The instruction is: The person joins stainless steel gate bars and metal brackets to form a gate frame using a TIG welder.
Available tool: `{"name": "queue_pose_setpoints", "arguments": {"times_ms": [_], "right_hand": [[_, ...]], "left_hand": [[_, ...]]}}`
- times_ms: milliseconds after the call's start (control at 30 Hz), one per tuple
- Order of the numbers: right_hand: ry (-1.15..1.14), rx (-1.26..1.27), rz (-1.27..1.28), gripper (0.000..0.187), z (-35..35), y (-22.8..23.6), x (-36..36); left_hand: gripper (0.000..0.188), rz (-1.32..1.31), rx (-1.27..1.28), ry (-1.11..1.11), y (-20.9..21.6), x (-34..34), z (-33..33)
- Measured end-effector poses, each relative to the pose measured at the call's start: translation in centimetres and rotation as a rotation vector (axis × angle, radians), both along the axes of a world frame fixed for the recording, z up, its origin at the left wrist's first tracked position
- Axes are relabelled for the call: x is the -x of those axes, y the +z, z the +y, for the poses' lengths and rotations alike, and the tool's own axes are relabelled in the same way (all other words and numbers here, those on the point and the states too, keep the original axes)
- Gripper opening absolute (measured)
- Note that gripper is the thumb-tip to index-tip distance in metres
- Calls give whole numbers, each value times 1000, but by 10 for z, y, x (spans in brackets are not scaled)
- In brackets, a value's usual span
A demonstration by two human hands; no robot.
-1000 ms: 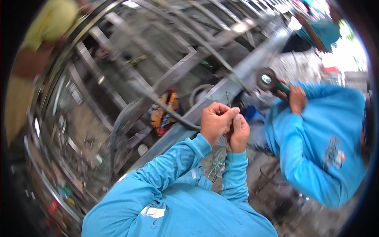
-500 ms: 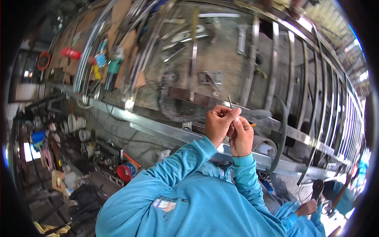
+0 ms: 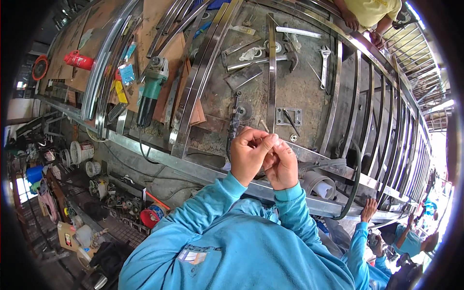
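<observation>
Both hands meet in front of my chest, over the near edge of a metal workbench. My left hand is closed, thumb against its curled fingers, and a thin short rod sticks up from it. My right hand pinches right beside it, fingertips touching the left thumb; whatever it grips is hidden. Just beyond my hands lie a square metal plate with holes, a small round nut-like piece and a flat steel bar. Farther off are a hammer and an adjustable wrench.
A green and black angle grinder and a red bottle lie on the left. A barred steel frame spans the right, with a dark hose. A co-worker's hand rests at its near edge; another person in yellow stands beyond.
My view has shifted, and the bench tools appear sharper. My hands stay together in a pinch. The co-worker's hand at right now rests on the frame; the person in yellow shows more.
</observation>
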State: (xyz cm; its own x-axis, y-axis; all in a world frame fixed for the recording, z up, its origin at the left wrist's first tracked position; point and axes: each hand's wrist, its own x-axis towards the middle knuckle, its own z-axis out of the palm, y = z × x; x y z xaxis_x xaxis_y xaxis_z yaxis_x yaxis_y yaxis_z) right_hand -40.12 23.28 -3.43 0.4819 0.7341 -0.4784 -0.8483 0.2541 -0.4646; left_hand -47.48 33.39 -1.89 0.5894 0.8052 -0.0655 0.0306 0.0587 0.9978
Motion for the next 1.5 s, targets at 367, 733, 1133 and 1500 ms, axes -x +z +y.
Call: {"name": "queue_pose_setpoints", "arguments": {"times_ms": [367, 733, 1133, 1500], "right_hand": [[-165, 804, -1241, 12, 20, -5, -57], [90, 773, -1404, 10, 115, 16, -72], [55, 746, -1480, 8, 115, 14, -62], [21, 692, -1099, 13, 93, -18, -51]], "left_hand": [[55, 724, -489, 43, -102, 5, 118], [60, 581, -256, -219, -74, 22, 119], [61, 447, -189, -117, -78, 13, 94], [32, 365, -210, -169, -69, 7, 70]]}}
